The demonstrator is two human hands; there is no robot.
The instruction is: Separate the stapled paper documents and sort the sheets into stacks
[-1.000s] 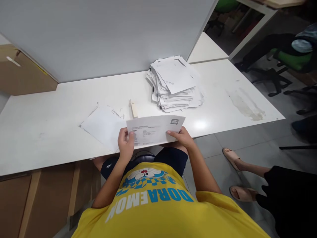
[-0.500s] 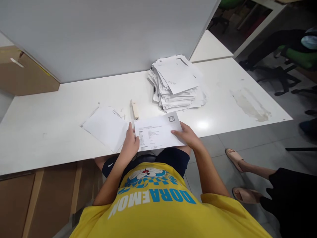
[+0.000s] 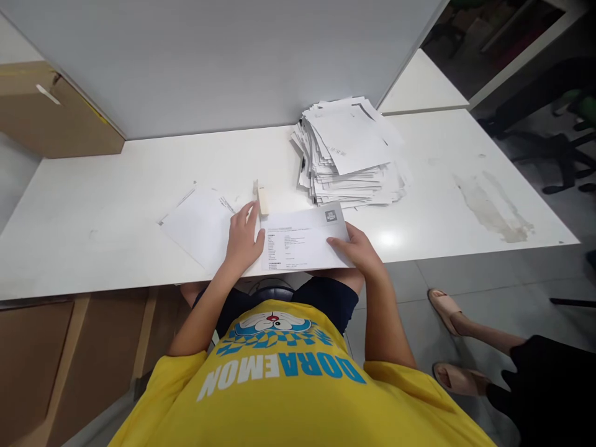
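My right hand (image 3: 361,249) grips the right end of a printed sheet of paper (image 3: 302,241), thumb on top. The sheet bears lines of small text and a dark square mark at its upper right corner. My left hand (image 3: 242,241) is at the sheet's left edge with its fingers extended and thumb apart. Its fingertips come close to a cream stapler (image 3: 263,202); whether they touch it I cannot tell. Under and beside the left hand, mostly blank sheets (image 3: 193,223) lie askew on the white table (image 3: 116,217).
A tall, uneven stack of papers (image 3: 351,152) stands at the back right against a grey partition (image 3: 223,62). A cardboard box (image 3: 79,121) sits at the far left. Another person's sandalled feet (image 3: 447,310) are on the floor to the right.
My left hand has left the sheet's edge and reached forward to the stapler, fingers spreading. My right hand still holds the sheet. The whole view has shifted slightly.
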